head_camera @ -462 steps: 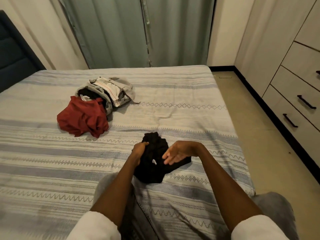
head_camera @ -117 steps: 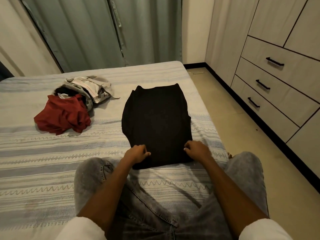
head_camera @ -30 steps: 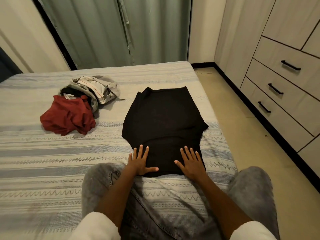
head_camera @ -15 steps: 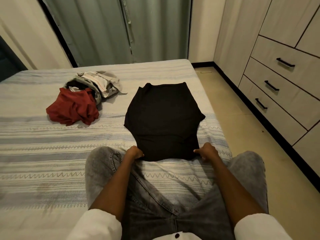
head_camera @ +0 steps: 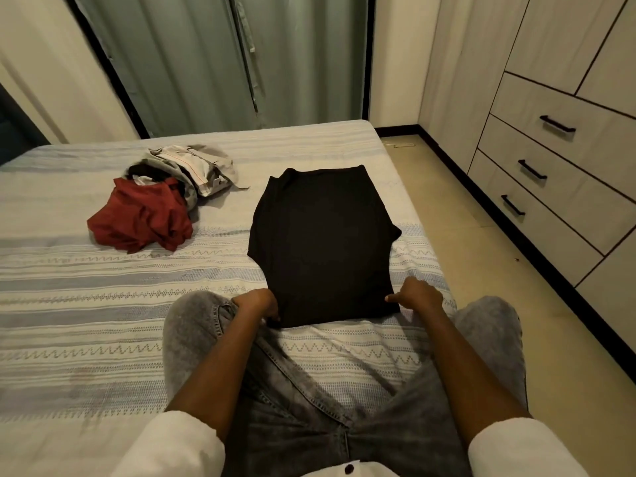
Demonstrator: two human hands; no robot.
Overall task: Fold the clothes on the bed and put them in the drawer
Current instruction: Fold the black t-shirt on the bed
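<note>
I saw the black top lying flat on the bed, near its right edge, with the narrow end pointing toward the far edge and a short sleeve sticking out on the right side. My left hand was curled round the top's near left corner, fingers tucked under the hem. My right hand pinched the near right corner, the thumb showing on the cloth and the fingers bent over the edge. Both corners sat just beyond my knees, which rested on the striped cover in grey jeans.

To the left of the top, well apart from it, a red garment lay crumpled on the bed. Touching its far side was a heap of grey and white clothes, with something dark bunched between them; I could not tell what that piece was.

Along the right wall stood the drawers, three of them stacked and all closed, each with a dark bar handle. Green curtains hung behind the far edge of the bed. White sleeves covered my upper arms at the bottom of the view.
</note>
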